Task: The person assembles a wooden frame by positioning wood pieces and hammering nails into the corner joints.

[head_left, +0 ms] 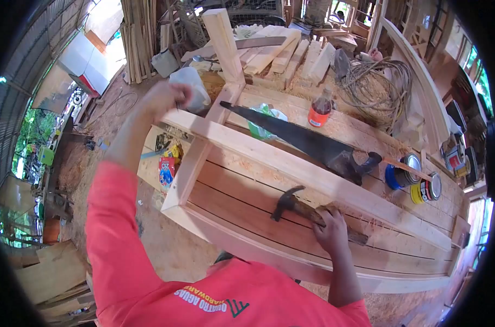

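My left hand (168, 100) is raised near the left end of a long wooden frame (291, 158), its fingers curled and blurred; what it holds, if anything, is too small to tell. My right hand (331, 226) is wrapped round the wooden handle of a claw hammer (303, 210). The hammer lies low over the slatted boards inside the frame, its metal head pointing left. Beyond the frame's long rail, a handsaw (296, 133) rests with its dark handle to the right.
Behind the saw stand a red-labelled bottle (320, 110) and a green plastic packet (265, 122). Two paint cans (403, 171) are at the right. An upright post (224, 46) rises at the back left, near a white container (192, 87). Coiled hose (375, 90) lies far right.
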Action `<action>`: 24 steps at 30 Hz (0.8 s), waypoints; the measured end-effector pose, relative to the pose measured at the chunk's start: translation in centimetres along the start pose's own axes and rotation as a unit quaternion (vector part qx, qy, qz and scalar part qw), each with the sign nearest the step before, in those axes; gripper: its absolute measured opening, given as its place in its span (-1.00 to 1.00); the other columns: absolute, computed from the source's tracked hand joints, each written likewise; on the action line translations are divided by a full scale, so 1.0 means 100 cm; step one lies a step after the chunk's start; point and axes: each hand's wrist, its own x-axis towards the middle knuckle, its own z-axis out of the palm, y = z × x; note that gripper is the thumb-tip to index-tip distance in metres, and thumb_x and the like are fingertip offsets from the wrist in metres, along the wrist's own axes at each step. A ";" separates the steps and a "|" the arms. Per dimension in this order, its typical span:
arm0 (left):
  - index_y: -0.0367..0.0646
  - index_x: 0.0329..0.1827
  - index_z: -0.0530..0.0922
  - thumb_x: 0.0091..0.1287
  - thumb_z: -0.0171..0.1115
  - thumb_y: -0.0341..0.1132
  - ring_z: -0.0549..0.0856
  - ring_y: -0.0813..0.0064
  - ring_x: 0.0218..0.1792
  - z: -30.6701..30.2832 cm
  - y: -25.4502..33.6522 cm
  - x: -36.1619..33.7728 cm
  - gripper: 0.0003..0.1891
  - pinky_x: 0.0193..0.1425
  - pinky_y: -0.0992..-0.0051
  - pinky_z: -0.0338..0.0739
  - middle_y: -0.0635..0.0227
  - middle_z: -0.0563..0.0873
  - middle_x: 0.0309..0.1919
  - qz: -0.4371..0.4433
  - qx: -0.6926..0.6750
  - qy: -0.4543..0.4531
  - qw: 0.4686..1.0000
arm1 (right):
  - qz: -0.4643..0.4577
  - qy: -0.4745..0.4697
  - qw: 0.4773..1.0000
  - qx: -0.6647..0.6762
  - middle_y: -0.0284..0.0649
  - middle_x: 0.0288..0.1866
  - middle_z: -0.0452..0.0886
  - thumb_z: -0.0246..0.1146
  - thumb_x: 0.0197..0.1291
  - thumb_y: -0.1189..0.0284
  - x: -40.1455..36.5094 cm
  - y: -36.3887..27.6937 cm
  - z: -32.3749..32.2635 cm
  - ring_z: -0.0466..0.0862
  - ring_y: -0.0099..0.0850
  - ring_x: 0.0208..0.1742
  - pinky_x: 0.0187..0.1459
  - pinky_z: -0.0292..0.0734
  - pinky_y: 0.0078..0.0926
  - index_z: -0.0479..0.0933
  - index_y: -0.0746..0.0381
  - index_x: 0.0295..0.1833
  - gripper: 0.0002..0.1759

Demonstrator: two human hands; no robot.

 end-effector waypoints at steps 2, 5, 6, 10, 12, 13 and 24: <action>-0.34 -0.01 0.72 0.26 0.21 -0.59 0.73 0.43 -0.21 -0.067 -0.006 0.081 -0.74 -0.08 0.48 0.66 0.30 0.75 -0.19 0.088 0.014 0.038 0.995 | 0.010 -0.007 1.000 -0.005 0.07 0.17 0.65 0.51 0.12 0.34 0.003 0.000 0.001 0.65 0.12 0.20 0.27 0.58 0.05 0.69 0.17 0.23 -0.48; -0.32 0.04 0.72 0.29 0.25 -0.55 0.77 0.39 -0.14 -0.090 -0.024 0.156 -0.73 -0.01 0.43 0.70 0.28 0.77 -0.22 0.052 -0.035 0.106 0.992 | 0.017 0.003 1.000 -0.009 0.06 0.19 0.66 0.54 0.09 0.35 0.007 -0.010 -0.002 0.64 0.11 0.24 0.29 0.58 0.03 0.73 0.17 0.17 -0.52; -0.31 0.04 0.72 0.32 0.25 -0.53 0.77 0.41 -0.15 -0.093 -0.030 0.165 -0.74 -0.03 0.44 0.70 0.28 0.77 -0.24 0.115 0.035 0.141 0.983 | 0.059 -0.001 0.998 -0.017 0.06 0.21 0.66 0.56 0.05 0.39 0.008 -0.015 0.001 0.63 0.13 0.27 0.32 0.57 0.00 0.73 0.21 0.13 -0.53; -0.25 0.06 0.74 0.43 0.28 -0.43 0.79 0.49 -0.20 -0.085 -0.062 0.171 -0.78 -0.11 0.45 0.69 0.29 0.77 -0.30 0.347 0.290 0.284 0.845 | 0.101 0.060 0.989 -0.089 0.06 0.18 0.67 0.56 0.03 0.51 0.006 -0.065 -0.004 0.63 0.14 0.27 0.35 0.55 -0.03 0.70 0.28 0.14 -0.51; -0.26 0.00 0.73 0.44 0.27 -0.41 0.78 0.44 -0.35 -0.089 -0.064 0.124 -0.82 -0.16 0.37 0.69 0.28 0.79 -0.31 0.373 0.246 0.291 0.846 | 0.106 0.153 0.980 -0.065 0.03 0.14 0.68 0.54 0.05 0.54 -0.001 -0.090 0.002 0.66 0.10 0.22 0.30 0.56 -0.03 0.68 0.29 0.11 -0.55; -0.28 -0.07 0.72 0.42 0.25 -0.42 0.76 0.37 -0.49 -0.093 -0.060 0.072 -0.84 -0.18 0.28 0.68 0.25 0.82 -0.31 0.351 0.141 0.255 0.890 | 0.103 0.203 0.973 -0.047 0.02 0.12 0.69 0.53 0.06 0.55 0.001 -0.102 0.005 0.67 0.08 0.20 0.27 0.57 -0.04 0.68 0.30 0.09 -0.58; -0.30 -0.11 0.66 0.59 0.12 -0.33 0.63 0.37 -0.33 -0.104 -0.397 -0.389 -0.78 -0.19 0.29 0.53 0.14 0.63 -0.41 -0.106 0.165 0.492 0.848 | -0.199 -0.062 0.973 0.093 -0.06 -0.26 0.71 0.39 0.30 0.49 0.084 -0.304 0.145 0.78 -0.10 -0.22 -0.15 0.67 -0.19 0.70 0.28 -0.11 -0.89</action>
